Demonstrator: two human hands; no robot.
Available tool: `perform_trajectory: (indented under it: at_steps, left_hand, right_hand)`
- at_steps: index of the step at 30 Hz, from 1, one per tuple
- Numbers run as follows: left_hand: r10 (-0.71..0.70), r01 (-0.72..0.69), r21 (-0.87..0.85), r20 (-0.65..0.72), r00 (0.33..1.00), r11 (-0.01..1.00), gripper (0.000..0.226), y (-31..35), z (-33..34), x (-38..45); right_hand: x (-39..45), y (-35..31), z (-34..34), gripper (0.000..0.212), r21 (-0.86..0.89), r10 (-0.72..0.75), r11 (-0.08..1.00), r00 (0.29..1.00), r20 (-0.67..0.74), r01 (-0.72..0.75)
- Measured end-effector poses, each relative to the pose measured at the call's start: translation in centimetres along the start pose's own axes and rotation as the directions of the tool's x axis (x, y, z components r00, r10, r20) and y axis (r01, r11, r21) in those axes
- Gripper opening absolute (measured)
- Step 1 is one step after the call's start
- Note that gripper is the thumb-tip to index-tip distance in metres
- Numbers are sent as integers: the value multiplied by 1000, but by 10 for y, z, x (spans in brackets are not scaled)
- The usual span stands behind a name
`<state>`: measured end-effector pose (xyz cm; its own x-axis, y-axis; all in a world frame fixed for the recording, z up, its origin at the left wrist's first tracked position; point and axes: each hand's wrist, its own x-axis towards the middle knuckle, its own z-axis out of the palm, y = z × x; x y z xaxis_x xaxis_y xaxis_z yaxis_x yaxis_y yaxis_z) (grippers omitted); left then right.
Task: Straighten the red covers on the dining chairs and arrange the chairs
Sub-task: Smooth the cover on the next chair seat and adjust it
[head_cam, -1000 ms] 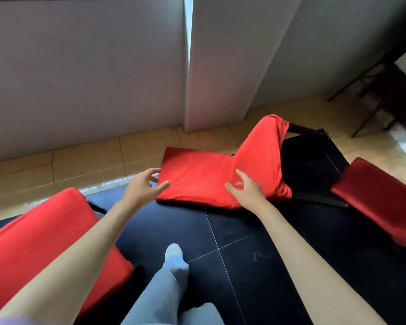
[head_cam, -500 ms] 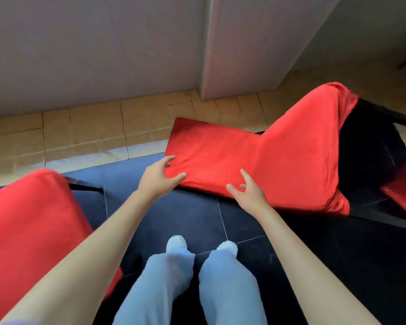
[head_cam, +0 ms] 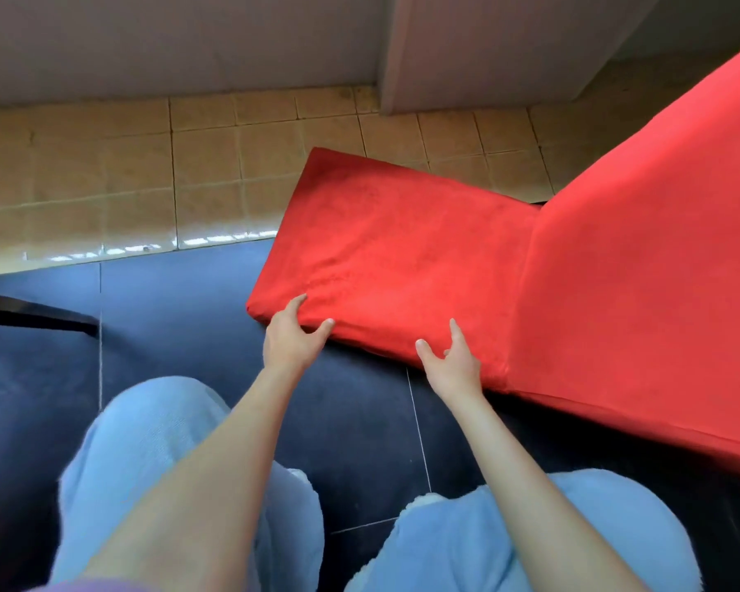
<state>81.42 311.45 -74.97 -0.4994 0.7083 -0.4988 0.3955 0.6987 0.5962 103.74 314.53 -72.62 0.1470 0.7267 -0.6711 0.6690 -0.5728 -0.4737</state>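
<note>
A dining chair lies tipped over on the dark floor, and its red cover (head_cam: 402, 254) is stretched over the flat backrest, which points left. The covered seat part (head_cam: 650, 249) rises at the right. My left hand (head_cam: 293, 339) rests on the near left corner of the cover, fingers spread on the fabric edge. A little to the right, my right hand (head_cam: 451, 361) touches the same near edge, thumb and fingers apart. Neither hand has closed on the cloth.
Both of my knees in light blue trousers (head_cam: 154, 455) are bent low in front. A black chair leg (head_cam: 31, 311) pokes in at the left edge. Tan tiles (head_cam: 116, 181) run along a grey wall, with a pillar (head_cam: 488, 49) behind the chair.
The view has dropped lower and closer as my knees bent. Both hands moved forward onto the cover's near edge. The red chair at the left has left the view.
</note>
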Motion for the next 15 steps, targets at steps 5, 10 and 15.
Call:
perform_trajectory:
  at_steps: [5,10,15]
  left_hand:
    - [-74,68,-47,-144,987,997,70,-33,49,33]
    - [-174,140,-161,-219,960,977,77,-54,84,52]
    - [-288,234,-287,-163,943,929,89,-55,108,63]
  right_hand:
    - [51,34,33,79,106,120,989,983,-142,-105]
    - [75,62,61,89,252,275,940,947,-167,-229]
    - [89,69,74,92,379,377,872,919,-116,-310]
